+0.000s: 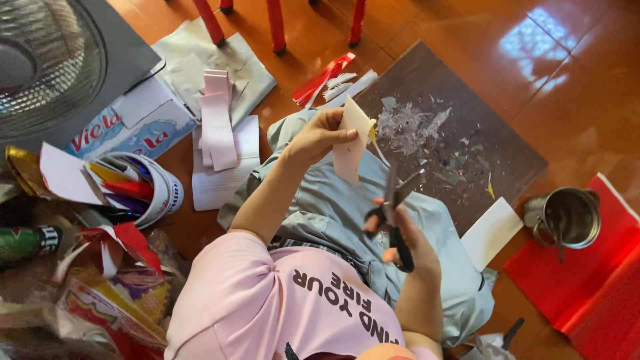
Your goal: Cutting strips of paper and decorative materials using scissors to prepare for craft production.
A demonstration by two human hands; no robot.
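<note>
The left hand pinches a pale paper piece upright above the lap. The right hand grips black-handled scissors, blades parted just below the paper. Paper scraps litter the dark mat on the floor beyond.

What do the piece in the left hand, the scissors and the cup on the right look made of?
Piece in the left hand: thin cream paper or card, matte; it bends.
Scissors in the right hand: grey metal blades, black handles, likely plastic.
Cup: shiny metal, probably steel; it reflects light.
</note>
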